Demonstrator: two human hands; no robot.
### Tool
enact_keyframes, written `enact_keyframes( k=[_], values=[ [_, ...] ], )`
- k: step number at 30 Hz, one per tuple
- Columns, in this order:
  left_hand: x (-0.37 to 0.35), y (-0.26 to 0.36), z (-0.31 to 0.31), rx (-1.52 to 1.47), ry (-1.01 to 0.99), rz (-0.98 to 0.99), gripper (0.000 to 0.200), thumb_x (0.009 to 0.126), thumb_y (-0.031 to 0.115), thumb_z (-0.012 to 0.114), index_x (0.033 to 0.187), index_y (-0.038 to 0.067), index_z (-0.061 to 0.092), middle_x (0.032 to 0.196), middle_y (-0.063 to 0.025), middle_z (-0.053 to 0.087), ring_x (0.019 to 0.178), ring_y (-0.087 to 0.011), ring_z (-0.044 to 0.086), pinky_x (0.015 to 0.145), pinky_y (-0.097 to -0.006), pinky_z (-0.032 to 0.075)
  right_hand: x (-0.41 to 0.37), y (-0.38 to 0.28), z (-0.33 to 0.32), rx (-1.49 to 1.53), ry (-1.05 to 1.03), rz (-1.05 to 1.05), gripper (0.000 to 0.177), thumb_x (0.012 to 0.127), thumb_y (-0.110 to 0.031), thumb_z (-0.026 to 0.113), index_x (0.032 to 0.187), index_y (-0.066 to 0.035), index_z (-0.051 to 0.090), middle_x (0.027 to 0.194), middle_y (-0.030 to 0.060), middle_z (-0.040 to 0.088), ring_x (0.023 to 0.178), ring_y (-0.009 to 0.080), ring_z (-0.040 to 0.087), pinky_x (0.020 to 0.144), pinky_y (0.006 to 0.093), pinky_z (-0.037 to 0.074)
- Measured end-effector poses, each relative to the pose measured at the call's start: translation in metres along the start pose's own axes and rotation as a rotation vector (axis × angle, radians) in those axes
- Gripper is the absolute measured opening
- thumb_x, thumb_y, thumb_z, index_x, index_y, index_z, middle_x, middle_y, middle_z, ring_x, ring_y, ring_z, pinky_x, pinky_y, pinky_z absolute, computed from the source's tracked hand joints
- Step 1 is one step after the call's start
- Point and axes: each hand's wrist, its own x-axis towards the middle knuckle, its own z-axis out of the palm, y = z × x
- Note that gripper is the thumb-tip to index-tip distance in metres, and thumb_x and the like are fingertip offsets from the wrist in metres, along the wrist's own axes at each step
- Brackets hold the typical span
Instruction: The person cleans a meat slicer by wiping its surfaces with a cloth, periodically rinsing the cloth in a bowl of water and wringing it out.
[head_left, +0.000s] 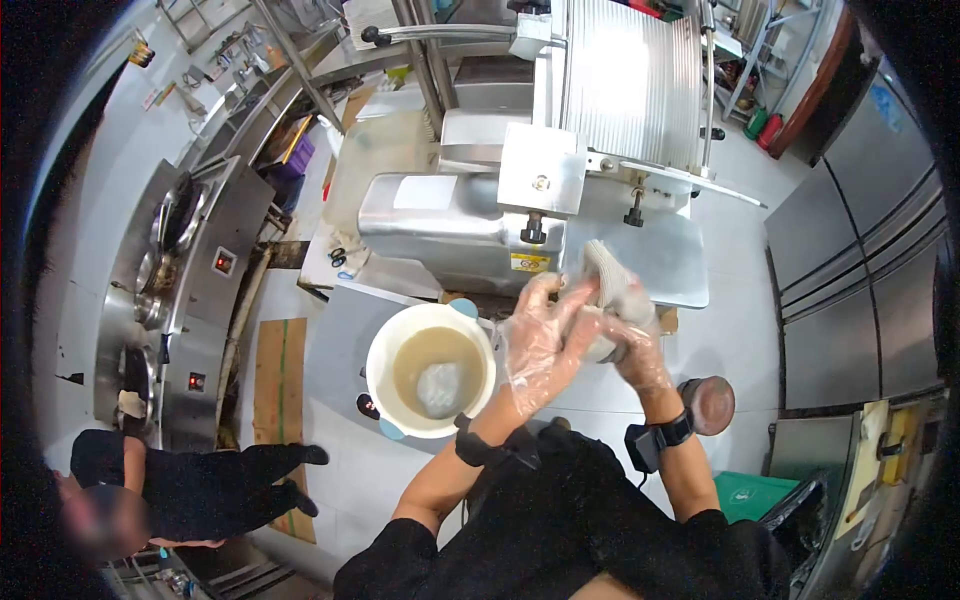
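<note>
Both my hands wear thin clear plastic gloves and are together in front of the meat slicer (440,225). A whitish knitted piece that looks like a work glove (606,270) is bunched between them, its ribbed end pointing up and away from me. My left hand (542,345) grips it from the left with bent fingers. From the right, my right hand (640,350) is closed around its lower part; some of those fingers are hidden. Left of my hands stands a white bucket (378,345) of cloudy water, with a pale grey lump (438,388) partly under the surface.
The slicer's ribbed metal carriage (635,85) and flat tray (665,255) lie ahead. Steel refrigerator doors (860,260) are on the right, near a reddish-brown round container (708,405). A stove (200,330) and another person (190,490) are on the left. Scissors (338,257) lie behind the bucket.
</note>
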Motion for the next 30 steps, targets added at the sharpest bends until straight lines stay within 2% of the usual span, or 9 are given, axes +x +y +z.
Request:
enact_keyframes(
  k=[2,5,9,12,13,16,21,23,30],
  values=[
    [0.009,0.004,-0.014,-0.141,0.093,0.009,0.023,0.095,0.014,0.056,0.114,0.003,0.063,0.111,-0.0140,0.056,0.105,-0.0296,0.056,0.094,-0.0375,0.044,0.002,-0.033,0.010,-0.116,-0.092,-0.132,0.069,0.073,-0.004,0.073,0.137,-0.007,0.049,0.116,0.0040,0.062,0.106,0.0149,0.059,0.094,0.0289,0.047],
    [0.022,-0.006,-0.030,-0.179,0.264,-0.109,0.018,0.096,0.014,0.057,0.109,0.003,0.064,0.110,-0.0104,0.057,0.102,-0.0219,0.056,0.093,-0.0342,0.044,0.028,-0.072,0.020,-0.662,-0.082,-0.510,0.057,0.077,-0.010,0.074,0.132,-0.010,0.057,0.124,0.0081,0.062,0.112,0.0181,0.059,0.097,0.0320,0.047],
    [0.034,-0.033,-0.035,-0.111,0.316,-0.240,0.036,0.091,0.016,0.063,0.124,0.006,0.054,0.114,-0.0102,0.057,0.102,-0.0203,0.057,0.093,-0.0350,0.046,0.060,-0.127,0.050,-1.423,-0.039,-0.965,0.054,0.075,-0.013,0.076,0.126,-0.022,0.061,0.117,0.0123,0.063,0.098,0.0354,0.065,0.084,0.0408,0.054],
    [0.048,-0.031,-0.035,-0.189,0.235,-0.338,0.042,0.089,0.019,0.067,0.124,0.003,0.052,0.117,-0.0117,0.056,0.103,-0.0212,0.057,0.091,-0.0368,0.047,0.090,-0.142,0.059,-1.789,-0.292,-0.854,0.053,0.074,-0.011,0.072,0.125,-0.022,0.062,0.118,0.0123,0.063,0.095,0.0348,0.065,0.080,0.0408,0.054],
    [0.051,-0.036,-0.031,-0.110,0.245,-0.268,0.044,0.086,0.028,0.070,0.119,0.005,0.055,0.110,-0.0137,0.058,0.099,-0.0257,0.059,0.080,-0.0359,0.051,0.094,-0.139,0.066,-1.755,-0.320,-0.755,0.056,0.071,-0.001,0.064,0.124,-0.020,0.063,0.124,0.0138,0.061,0.099,0.0366,0.063,0.086,0.0429,0.050],
    [0.062,-0.032,-0.028,-0.123,0.149,-0.326,0.045,0.087,0.023,0.070,0.121,0.001,0.052,0.105,-0.0127,0.062,0.099,-0.0228,0.059,0.083,-0.0352,0.051,0.099,-0.153,0.093,-1.948,-0.342,-0.566,0.052,0.072,-0.001,0.063,0.120,-0.021,0.066,0.119,0.0101,0.063,0.099,0.0347,0.063,0.087,0.0416,0.051],
    [0.065,-0.024,-0.020,-0.215,0.157,-0.345,0.042,0.087,0.024,0.070,0.115,0.000,0.051,0.106,-0.0146,0.062,0.098,-0.0240,0.060,0.083,-0.0359,0.051,0.135,-0.151,0.110,-2.059,-0.371,-0.710,0.042,0.075,-0.003,0.064,0.110,-0.024,0.068,0.112,0.0013,0.064,0.103,0.0264,0.063,0.084,0.0398,0.054],
    [0.065,-0.028,-0.016,-0.225,0.181,-0.320,0.041,0.087,0.024,0.070,0.114,0.000,0.051,0.107,-0.0153,0.062,0.098,-0.0243,0.060,0.083,-0.0360,0.051,0.139,-0.153,0.134,-2.128,-0.431,-0.652,0.037,0.082,-0.010,0.062,0.114,-0.026,0.067,0.111,0.0010,0.067,0.111,0.0217,0.062,0.094,0.0396,0.051],
    [0.063,-0.031,-0.015,-0.209,0.242,-0.258,0.037,0.086,0.018,0.071,0.113,0.000,0.053,0.101,-0.0140,0.063,0.085,-0.0200,0.061,0.077,-0.0330,0.052,0.143,-0.162,0.098,-1.978,-0.453,-0.646,0.040,0.080,-0.007,0.062,0.115,-0.026,0.068,0.113,0.0031,0.067,0.111,0.0241,0.062,0.094,0.0411,0.050]
  ],
)
